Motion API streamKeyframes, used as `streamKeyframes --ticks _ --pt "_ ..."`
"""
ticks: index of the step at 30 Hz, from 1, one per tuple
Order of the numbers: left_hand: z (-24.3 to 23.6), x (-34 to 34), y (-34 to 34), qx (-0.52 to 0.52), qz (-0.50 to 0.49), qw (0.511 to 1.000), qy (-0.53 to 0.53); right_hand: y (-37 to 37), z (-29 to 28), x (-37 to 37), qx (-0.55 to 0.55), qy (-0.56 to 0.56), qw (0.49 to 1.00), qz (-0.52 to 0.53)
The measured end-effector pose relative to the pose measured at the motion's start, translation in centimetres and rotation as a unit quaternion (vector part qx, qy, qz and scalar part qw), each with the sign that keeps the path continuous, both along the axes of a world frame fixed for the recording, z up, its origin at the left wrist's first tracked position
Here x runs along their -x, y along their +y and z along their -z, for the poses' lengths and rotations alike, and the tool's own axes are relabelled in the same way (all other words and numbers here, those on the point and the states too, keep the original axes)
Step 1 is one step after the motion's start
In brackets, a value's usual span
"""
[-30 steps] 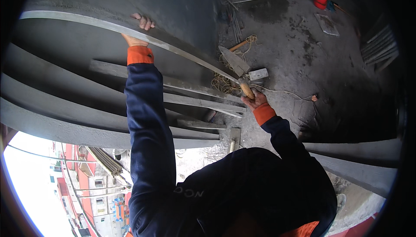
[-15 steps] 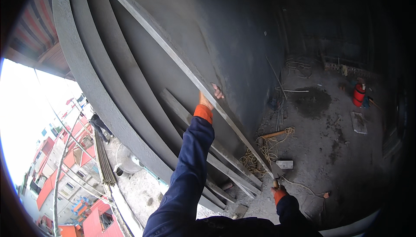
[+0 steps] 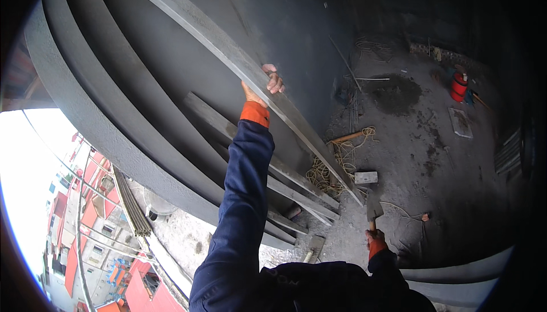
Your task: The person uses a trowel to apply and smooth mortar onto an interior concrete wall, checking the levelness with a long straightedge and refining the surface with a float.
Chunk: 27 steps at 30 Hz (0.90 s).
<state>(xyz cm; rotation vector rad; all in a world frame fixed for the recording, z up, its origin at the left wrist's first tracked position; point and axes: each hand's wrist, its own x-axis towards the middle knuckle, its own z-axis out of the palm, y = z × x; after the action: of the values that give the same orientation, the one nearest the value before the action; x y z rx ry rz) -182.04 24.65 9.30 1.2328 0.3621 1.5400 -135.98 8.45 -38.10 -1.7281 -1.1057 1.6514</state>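
My left arm reaches up, and my left hand [image 3: 272,82] is wrapped round a long grey straightedge bar [image 3: 228,55]. The bar slants from the upper left down to the right, in front of a curved, smooth grey wall [image 3: 171,38]. Whether it touches the wall I cannot tell. Low on the right, my right hand [image 3: 374,237] is closed round the short handle of a trowel. The trowel's blade [image 3: 374,205] points away from me, a little right of the bar's lower end.
Several planks [image 3: 285,178] lean against the wall's foot. Tangled rope [image 3: 325,172] and a pale block [image 3: 366,177] lie on the rough floor. Farther off stand a red cylinder [image 3: 459,87] and a light slab [image 3: 460,122]. At left, past the wall's stepped edge, are bundled poles [image 3: 132,209] and rooftops.
The bar has shifted, and its lower end now stands apart from the trowel. My right hand with the trowel sits slightly farther right. The whole view has turned a little.
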Motion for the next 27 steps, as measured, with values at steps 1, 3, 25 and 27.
streamKeyframes --ticks 1,3,25,27 --pt "0.2 -0.5 -0.1 -0.014 -0.04 0.999 -0.012 -0.4 0.2 -0.4 -0.003 0.017 1.0 0.001" --pt "0.4 -1.9 -0.1 -0.042 -0.117 0.992 -0.036 -1.0 0.5 -1.1 -0.01 0.05 0.999 0.005" --pt "-0.2 -8.0 8.9 -0.1 -0.478 0.87 0.07 11.7 -0.8 4.3 0.021 0.169 0.985 0.024" --pt "0.5 -8.8 12.7 -0.07 -0.537 0.837 0.075 14.6 -2.7 5.3 0.079 0.205 0.974 0.063"
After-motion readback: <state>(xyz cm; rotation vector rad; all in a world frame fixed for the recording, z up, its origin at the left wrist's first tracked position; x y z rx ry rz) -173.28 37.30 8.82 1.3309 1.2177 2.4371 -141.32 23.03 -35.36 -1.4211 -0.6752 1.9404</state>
